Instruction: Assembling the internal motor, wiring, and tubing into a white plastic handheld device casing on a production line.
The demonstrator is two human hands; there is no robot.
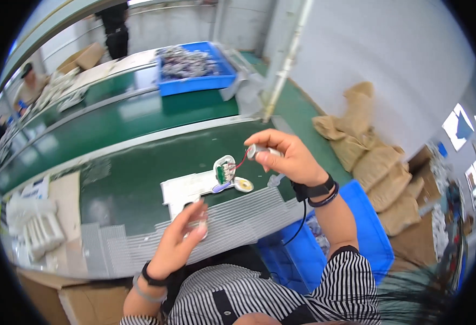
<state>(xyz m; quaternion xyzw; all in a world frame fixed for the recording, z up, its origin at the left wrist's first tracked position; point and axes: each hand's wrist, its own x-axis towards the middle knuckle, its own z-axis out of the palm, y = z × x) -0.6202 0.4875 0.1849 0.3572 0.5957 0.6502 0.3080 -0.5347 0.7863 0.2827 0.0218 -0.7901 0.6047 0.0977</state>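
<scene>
A person in a striped top works with two bare hands at a green surface (129,184). The right hand (297,161) is raised, its fingers closed around a small silver cylinder (252,151). A red wire (241,161) runs from the cylinder down to a rounded white housing (224,161) with a green circuit board (224,174) inside, at the right end of a flat white plate (175,189). Just beside the housing are a purple piece (221,187) and a white disc (244,185) with a yellowish centre.

The left hand (177,245) is at the plate's near edge, fingers curved and slightly apart; something whitish shows by them, but whether they grip it cannot be told. A ribbed grey mat (243,216) covers the surface's near edge. Beside the right forearm is a blue bin (369,227); brown sacks (381,173) are piled beyond.
</scene>
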